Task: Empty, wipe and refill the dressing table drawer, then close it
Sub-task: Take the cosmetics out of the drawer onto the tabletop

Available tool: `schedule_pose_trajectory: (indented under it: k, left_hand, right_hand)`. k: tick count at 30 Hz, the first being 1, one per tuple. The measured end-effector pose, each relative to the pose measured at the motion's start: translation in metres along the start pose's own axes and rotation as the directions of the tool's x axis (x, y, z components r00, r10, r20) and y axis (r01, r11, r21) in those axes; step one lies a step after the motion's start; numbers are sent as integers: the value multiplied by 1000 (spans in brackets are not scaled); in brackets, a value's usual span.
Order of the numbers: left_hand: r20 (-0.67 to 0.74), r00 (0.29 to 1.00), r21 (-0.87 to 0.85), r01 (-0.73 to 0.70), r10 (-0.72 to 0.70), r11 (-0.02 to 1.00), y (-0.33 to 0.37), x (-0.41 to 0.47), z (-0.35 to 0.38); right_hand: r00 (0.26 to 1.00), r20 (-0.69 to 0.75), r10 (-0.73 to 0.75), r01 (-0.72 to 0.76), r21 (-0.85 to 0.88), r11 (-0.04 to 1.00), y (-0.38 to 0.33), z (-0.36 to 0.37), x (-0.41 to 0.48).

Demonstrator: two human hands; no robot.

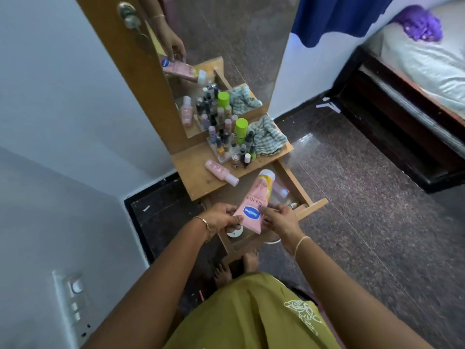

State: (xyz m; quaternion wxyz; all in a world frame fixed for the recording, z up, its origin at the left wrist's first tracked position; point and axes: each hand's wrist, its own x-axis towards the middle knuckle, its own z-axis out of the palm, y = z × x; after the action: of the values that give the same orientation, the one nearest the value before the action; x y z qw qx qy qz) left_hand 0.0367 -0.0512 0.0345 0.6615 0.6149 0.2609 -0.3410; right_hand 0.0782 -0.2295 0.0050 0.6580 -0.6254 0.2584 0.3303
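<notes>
Hands both busy: left hand [221, 217] pinching the crimped end of a pink plastic Vaseline tube with a yellow-and-white cap [254, 200], thumb on the front beside the blue logo; right hand [279, 220] curled round the opposite edge. Hangs tilted over the pulled-out light wooden drawer [315, 204], cap pointing toward the tabletop. Down in the drawer: a small white round jar [235, 233] just under the tube and a pale pink item [280, 190] further back, can't tell what exactly. Up on the wooden dressing table top [196, 177]: a pink bottle lying on its side [221, 171], a clear organiser packed with little nail polish bottles [226, 144], a lime-green-capped bottle [241, 129], and a crumpled grey-and-white striped cloth [269, 137] right against them. Tall mirror [239, 46] behind, doubling the lot.
</notes>
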Motion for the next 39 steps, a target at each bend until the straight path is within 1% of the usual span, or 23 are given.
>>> schedule_pose_trajectory:
  k: [3, 6, 10, 14, 16, 20, 24, 26, 28, 32, 36, 38, 39]
  left_hand:
    - [-7, 1000, -86, 22, -23, 996, -11, -24, -17]
    - [-43, 999, -184, 21, -29, 983, -28, -43, -33]
    - [-133, 991, -324, -12, -33, 946, -43, -56, -47]
    - [-246, 969, -416, -68, -40, 907, -43, -58, -58]
    - [-310, 949, -449, -101, -49, 888, -40, -53, -62]
    - [-396, 914, -503, -133, -91, 854, -31, -35, -68]
    - [-472, 869, -505, -128, -149, 854, -27, -9, -73]
    - [-515, 842, -486, -134, -159, 864, -26, 4, -74]
    - [-552, 817, -471, -143, -164, 871, -25, 14, -73]
    - [-612, 775, -451, -179, -157, 874, -22, 31, -68]
    - [-713, 682, -400, -204, -163, 894, -17, 37, -67]
    - [-726, 665, -409, -210, -177, 888, -17, 39, -68]
    - [-723, 667, -415, -210, -180, 885, -18, 40, -69]
  right_hand:
    - [995, 96, 18, -13, -51, 999, 3, 15, -5]
    - [987, 155, 29, -4, -156, 988, 5, 38, -6]
    - [979, 205, 16, 36, -251, 967, 5, 73, 0]
    - [965, 262, 1, 73, -273, 959, 4, 104, 6]
    - [963, 265, -42, 126, -310, 942, 4, 115, 10]
    - [963, 216, -162, 241, -414, 878, 4, 125, 22]
    - [965, 155, -212, 262, -490, 832, 5, 127, 36]
    - [968, 111, -224, 250, -482, 840, 7, 128, 43]
    - [974, 58, -220, 222, -439, 870, 9, 128, 48]
    - [986, -65, -155, 130, -283, 950, 14, 132, 51]
    - [977, -195, -87, 58, -153, 987, 15, 138, 51]
    - [975, -218, -52, 27, -114, 993, 14, 141, 51]
    - [974, -223, -33, 12, -96, 995, 14, 142, 52]
